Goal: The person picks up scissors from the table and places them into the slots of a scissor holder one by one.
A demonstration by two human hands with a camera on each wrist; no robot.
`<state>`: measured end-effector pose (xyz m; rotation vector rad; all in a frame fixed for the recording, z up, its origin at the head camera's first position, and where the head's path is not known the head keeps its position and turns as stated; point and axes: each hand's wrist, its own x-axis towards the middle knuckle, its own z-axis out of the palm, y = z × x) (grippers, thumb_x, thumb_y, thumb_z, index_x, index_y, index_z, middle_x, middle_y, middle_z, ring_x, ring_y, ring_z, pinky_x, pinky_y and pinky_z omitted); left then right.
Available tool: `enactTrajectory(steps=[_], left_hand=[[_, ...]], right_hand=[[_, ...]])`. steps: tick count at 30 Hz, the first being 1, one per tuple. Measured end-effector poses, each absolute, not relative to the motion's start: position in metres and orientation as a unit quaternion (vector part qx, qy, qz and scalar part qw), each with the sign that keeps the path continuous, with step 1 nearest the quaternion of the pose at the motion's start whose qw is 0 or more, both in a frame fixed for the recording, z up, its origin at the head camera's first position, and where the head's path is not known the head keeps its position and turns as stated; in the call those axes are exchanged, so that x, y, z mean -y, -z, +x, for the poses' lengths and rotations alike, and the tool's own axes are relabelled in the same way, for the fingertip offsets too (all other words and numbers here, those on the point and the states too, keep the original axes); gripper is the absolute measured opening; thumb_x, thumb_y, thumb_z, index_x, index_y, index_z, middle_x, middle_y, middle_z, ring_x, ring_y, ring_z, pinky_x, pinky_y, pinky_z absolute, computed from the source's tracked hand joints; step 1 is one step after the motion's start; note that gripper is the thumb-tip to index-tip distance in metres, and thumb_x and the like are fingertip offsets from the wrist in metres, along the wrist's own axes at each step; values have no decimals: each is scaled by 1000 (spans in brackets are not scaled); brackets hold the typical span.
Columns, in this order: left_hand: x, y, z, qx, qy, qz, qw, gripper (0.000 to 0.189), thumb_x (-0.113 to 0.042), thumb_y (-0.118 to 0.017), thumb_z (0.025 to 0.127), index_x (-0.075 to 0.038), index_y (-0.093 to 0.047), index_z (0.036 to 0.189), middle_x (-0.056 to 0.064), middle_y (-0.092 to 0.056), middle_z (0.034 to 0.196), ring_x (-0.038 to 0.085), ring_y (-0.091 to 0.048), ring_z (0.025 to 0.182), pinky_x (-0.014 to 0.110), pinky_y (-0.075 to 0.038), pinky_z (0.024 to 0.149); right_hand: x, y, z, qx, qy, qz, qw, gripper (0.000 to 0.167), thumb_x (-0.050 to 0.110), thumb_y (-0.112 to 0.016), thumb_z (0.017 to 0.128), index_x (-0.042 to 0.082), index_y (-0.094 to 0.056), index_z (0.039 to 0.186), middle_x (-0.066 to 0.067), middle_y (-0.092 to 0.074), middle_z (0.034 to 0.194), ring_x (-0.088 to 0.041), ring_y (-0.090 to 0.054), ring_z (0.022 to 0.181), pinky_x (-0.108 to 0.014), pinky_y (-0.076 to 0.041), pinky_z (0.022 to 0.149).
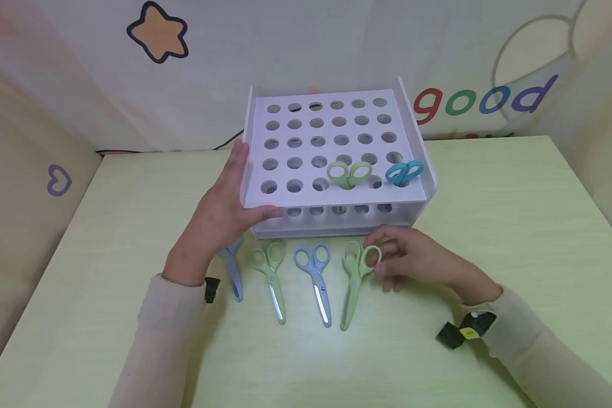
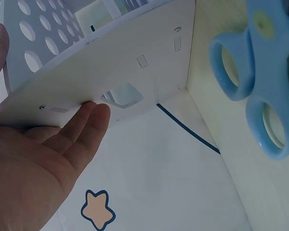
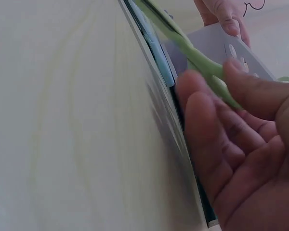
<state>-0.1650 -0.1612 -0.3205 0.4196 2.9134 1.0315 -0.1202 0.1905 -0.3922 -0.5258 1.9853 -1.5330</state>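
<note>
Held green scissors (image 1: 354, 277) at the right end of a row on the near side of the rack, blades pointing near. Right hand (image 1: 413, 258) pinches the right handle loop between thumb and fingers; the right wrist view shows the handle end raised, though I cannot tell whether the tip touches the table (image 1: 489, 226). Holding by the loop seems to keep fingers off the blades. Just left, middle blue scissors (image 1: 316, 276); then loose green scissors (image 1: 272, 277); then left blue scissors (image 1: 232, 269), partly behind the left wrist. All have handles far, blades near, likely so each loop falls within easy reach. Beyond the row, white rack (image 1: 330, 151), two tiers of round holes. Left hand (image 1: 214, 218) grips its near left corner, fingers along the outer side wall, thumb over the near edge, presumably to stop it sliding. Standing green scissors (image 1: 346, 180) and teal scissors (image 1: 402, 175) sit in the nearest row of holes, towards the right, handles up; holes too narrow for the loops, probably, so handles rest above. Farther off, a wall with a star (image 1: 158, 33) and "good" lettering (image 1: 484, 102).
</note>
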Motion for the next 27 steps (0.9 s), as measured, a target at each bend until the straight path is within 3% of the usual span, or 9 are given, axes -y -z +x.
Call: enactTrajectory(steps=[5, 14, 27], left_hand=[[161, 320, -165, -936, -326, 134, 11, 124, -43, -86, 80, -27, 4, 163, -10, 8, 168, 30, -43, 132, 47, -43, 99], [160, 320, -165, -932, -335, 138, 6, 124, -42, -87, 80, -29, 4, 163, -11, 6, 168, 28, -42, 132, 47, -42, 101], [160, 319, -165, -934, -330, 133, 8, 124, -43, -87, 80, -27, 3, 164, -10, 6, 168, 28, -38, 138, 46, -43, 101]], right_hand=[[-193, 389, -121, -715, 617, -213, 253, 31, -2, -59, 100, -3, -52, 130, -28, -68, 99, -38, -70, 66, -44, -58, 58], [-191, 379, -114, -722, 640, -206, 160, 27, -2, -55, 102, -10, -53, 128, -14, -73, 99, -32, -70, 66, -40, -58, 61], [-184, 362, -107, -710, 677, -182, 70, 17, -2, -56, 102, -7, -66, 114, -15, -64, 90, -24, -69, 67, -36, -59, 64]])
